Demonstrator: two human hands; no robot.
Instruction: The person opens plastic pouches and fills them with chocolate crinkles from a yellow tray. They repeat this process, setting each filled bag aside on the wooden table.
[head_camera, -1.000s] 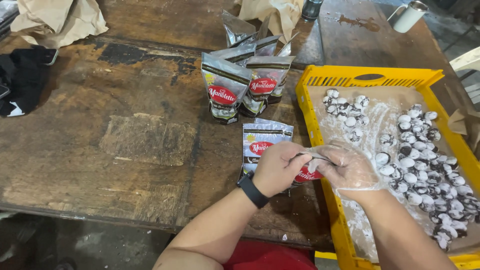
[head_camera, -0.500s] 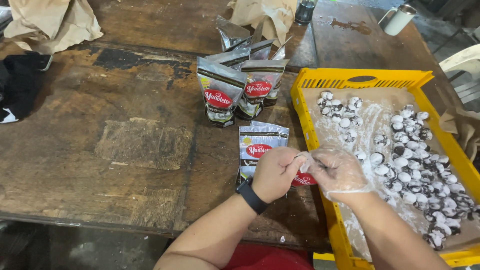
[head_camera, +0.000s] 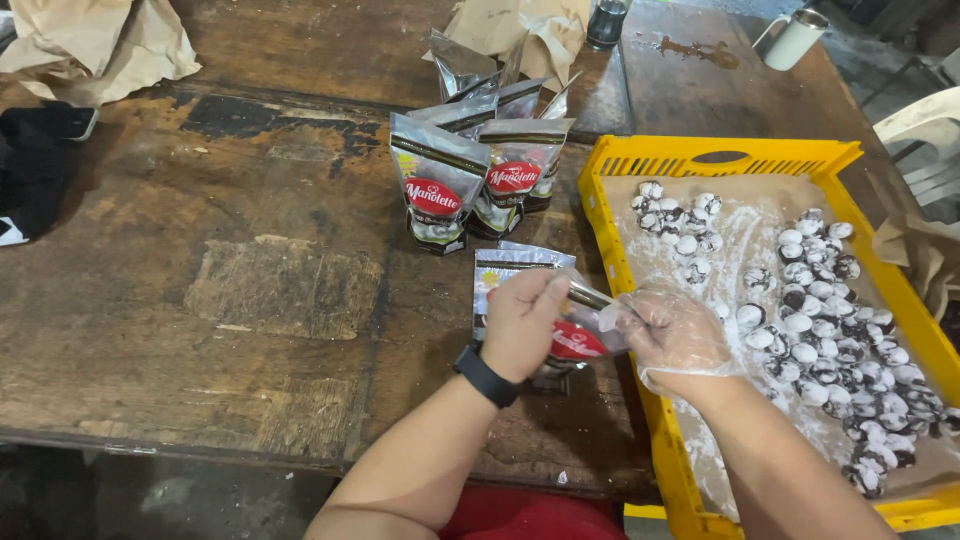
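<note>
Head view: the bare left hand and the plastic-gloved right hand both pinch the top of a silver foil pouch, held over the worn wooden table. Just right sits a yellow crate of powdered dark cookies; filled pouches stand behind.

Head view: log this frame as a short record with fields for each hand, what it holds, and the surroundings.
left hand: bare left hand, black wristband, pinching the top of a foil pouch
right hand: right hand in a clear plastic glove, at the pouch's other top edge
pouch: silver with red oval label, over a flat pouch lying on the table
crate: yellow crate, lined, holding powdered dark round sweets
filled pouches: standing group behind
table: worn wooden table
other: white mug, brown paper
</note>
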